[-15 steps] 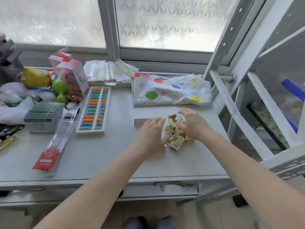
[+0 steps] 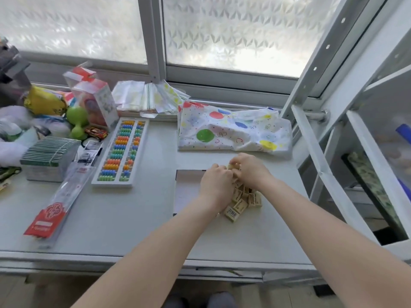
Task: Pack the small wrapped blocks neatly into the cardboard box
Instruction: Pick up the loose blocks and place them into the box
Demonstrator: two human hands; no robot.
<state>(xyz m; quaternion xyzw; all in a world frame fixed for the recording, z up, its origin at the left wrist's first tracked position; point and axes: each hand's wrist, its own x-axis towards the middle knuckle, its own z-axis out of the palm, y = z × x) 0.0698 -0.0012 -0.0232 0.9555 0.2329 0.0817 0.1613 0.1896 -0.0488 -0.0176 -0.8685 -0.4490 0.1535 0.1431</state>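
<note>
Your hands meet over the heap of small wrapped blocks (image 2: 241, 202) on the desk (image 2: 138, 218). Your right hand (image 2: 249, 171) curls its grip around a block at the top of the heap; your left hand (image 2: 216, 184) bends its fingers in beside it — whether that grip holds anything, I cannot tell. The cardboard box (image 2: 186, 187) lies just left of the heap, partly under your left hand.

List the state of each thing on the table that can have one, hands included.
cardboard box: open, visible part bare
wrapped blocks: loose heap on the table beside the box
left hand: fingers curled at the heap; grip hidden
right hand: pinches a block
abacus: lying flat
clear toy box: upright, top flap open
</note>
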